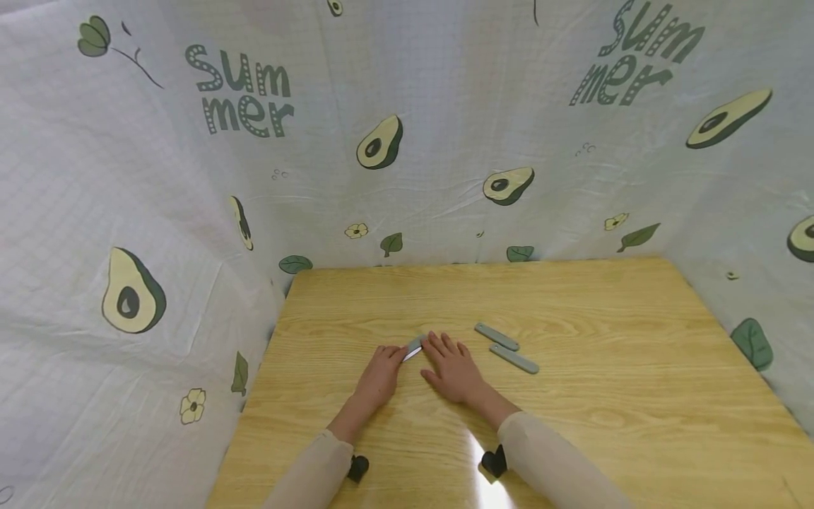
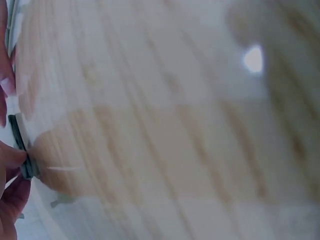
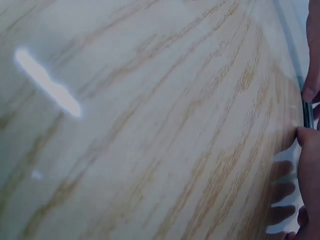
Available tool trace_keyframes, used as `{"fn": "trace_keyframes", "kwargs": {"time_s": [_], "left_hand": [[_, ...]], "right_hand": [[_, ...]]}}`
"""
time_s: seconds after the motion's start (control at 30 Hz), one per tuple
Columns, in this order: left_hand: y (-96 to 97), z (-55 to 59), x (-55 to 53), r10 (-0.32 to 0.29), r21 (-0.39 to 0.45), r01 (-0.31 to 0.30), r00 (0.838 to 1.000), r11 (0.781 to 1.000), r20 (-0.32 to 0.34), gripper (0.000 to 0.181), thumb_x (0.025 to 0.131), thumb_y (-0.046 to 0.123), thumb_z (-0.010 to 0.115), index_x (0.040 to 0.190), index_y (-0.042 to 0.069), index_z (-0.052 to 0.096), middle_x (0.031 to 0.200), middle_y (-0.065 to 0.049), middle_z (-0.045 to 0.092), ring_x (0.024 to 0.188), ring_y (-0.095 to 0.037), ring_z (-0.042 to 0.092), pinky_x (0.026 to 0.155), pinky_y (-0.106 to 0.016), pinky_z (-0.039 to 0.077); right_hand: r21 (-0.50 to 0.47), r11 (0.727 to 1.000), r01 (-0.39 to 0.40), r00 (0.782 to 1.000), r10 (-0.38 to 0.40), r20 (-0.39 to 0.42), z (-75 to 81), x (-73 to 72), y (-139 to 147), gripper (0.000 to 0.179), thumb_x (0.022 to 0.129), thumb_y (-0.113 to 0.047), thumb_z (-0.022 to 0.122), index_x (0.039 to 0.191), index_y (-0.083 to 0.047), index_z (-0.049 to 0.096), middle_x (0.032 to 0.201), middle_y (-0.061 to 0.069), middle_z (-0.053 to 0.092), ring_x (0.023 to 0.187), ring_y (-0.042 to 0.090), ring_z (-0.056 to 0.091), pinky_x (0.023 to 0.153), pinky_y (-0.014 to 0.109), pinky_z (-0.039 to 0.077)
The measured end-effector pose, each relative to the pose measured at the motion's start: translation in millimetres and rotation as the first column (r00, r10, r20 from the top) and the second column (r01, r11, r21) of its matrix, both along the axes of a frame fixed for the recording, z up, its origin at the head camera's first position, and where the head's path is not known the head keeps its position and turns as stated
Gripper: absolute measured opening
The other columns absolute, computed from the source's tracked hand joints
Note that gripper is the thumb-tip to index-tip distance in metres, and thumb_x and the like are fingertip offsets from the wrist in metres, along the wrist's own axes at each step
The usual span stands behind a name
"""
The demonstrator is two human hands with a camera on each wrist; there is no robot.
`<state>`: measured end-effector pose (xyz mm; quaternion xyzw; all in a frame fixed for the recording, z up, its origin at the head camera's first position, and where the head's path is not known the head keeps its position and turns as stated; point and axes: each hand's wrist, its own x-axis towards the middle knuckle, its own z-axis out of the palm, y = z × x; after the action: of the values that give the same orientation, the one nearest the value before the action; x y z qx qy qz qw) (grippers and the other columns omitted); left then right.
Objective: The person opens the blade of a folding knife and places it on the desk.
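Note:
My left hand (image 1: pixel 381 371) pinches the near end of a grey folding knife (image 1: pixel 416 345) between thumb and fingers, close over the table. A pale blade-like strip shows along the knife's side. In the left wrist view the thumb (image 2: pixel 12 156) presses on the dark edge of the handle. My right hand (image 1: pixel 454 371) lies palm down just right of it, fingers spread and fairly straight, with the fingertips at the knife's far end. To the right of that hand lie two more grey folding knives, one farther back (image 1: pixel 497 336) and one nearer (image 1: pixel 514 359), both folded.
The wooden table (image 1: pixel 604 417) has a bright glare patch near its front. A white cloth (image 1: pixel 445 85) printed with avocados and leaves hangs behind and along both sides. Dark straps (image 1: pixel 494 461) hang at the sleeves.

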<state>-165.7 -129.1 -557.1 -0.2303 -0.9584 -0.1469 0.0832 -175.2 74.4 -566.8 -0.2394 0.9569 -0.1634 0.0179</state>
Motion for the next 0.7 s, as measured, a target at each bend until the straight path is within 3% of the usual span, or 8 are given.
{"fn": "trace_keyframes", "kwargs": {"time_s": [0.27, 0.43, 0.57, 0.7], "left_hand": [[0.7, -1.3, 1.0, -0.049, 0.035, 0.05, 0.998, 0.998, -0.028, 0.031, 0.096, 0.004, 0.055, 0.126, 0.002, 0.062, 0.116, -0.011, 0.067, 0.102, -0.022, 0.058, 0.086, -0.029, 0.056], [1.8, -0.5, 0.6, -0.063, 0.1, 0.065, 0.998, 0.993, -0.019, 0.028, 0.097, 0.006, 0.056, 0.123, 0.001, 0.064, 0.117, -0.01, 0.068, 0.104, -0.021, 0.058, 0.088, -0.03, 0.055], [3.1, 2.2, 2.0, -0.068, 0.185, 0.07, 0.998, 0.98, -0.017, 0.027, 0.094, 0.005, 0.06, 0.12, 0.0, 0.066, 0.115, -0.011, 0.069, 0.102, -0.023, 0.059, 0.087, -0.033, 0.056], [4.0, 4.5, 3.8, -0.084, 0.227, 0.085, 0.996, 0.97, -0.015, 0.028, 0.094, 0.007, 0.062, 0.121, 0.001, 0.066, 0.114, -0.01, 0.069, 0.104, -0.023, 0.061, 0.088, -0.034, 0.056]], "right_hand": [[0.036, 0.999, -0.002, 1.0, 0.001, 0.002, 1.5, -2.3, 3.5, 0.063, 0.1, -0.045, 0.046, 0.153, -0.017, 0.029, 0.159, 0.005, 0.028, 0.147, 0.029, 0.028, 0.114, 0.057, 0.031], [0.006, 1.0, -0.023, 0.999, 0.023, -0.027, 1.6, -3.6, 4.6, 0.057, 0.099, -0.038, 0.051, 0.149, -0.013, 0.038, 0.156, 0.008, 0.036, 0.144, 0.031, 0.034, 0.112, 0.055, 0.035], [-0.039, 0.998, -0.045, 0.995, 0.041, -0.096, -0.3, -5.4, 5.9, 0.05, 0.098, -0.031, 0.055, 0.142, -0.009, 0.047, 0.148, 0.012, 0.047, 0.138, 0.034, 0.042, 0.106, 0.054, 0.042], [-0.149, 0.987, -0.067, 0.977, 0.034, -0.211, -1.6, -8.8, 8.6, 0.037, 0.093, -0.019, 0.064, 0.127, -0.004, 0.061, 0.128, 0.014, 0.064, 0.119, 0.034, 0.059, 0.097, 0.049, 0.05]]}}
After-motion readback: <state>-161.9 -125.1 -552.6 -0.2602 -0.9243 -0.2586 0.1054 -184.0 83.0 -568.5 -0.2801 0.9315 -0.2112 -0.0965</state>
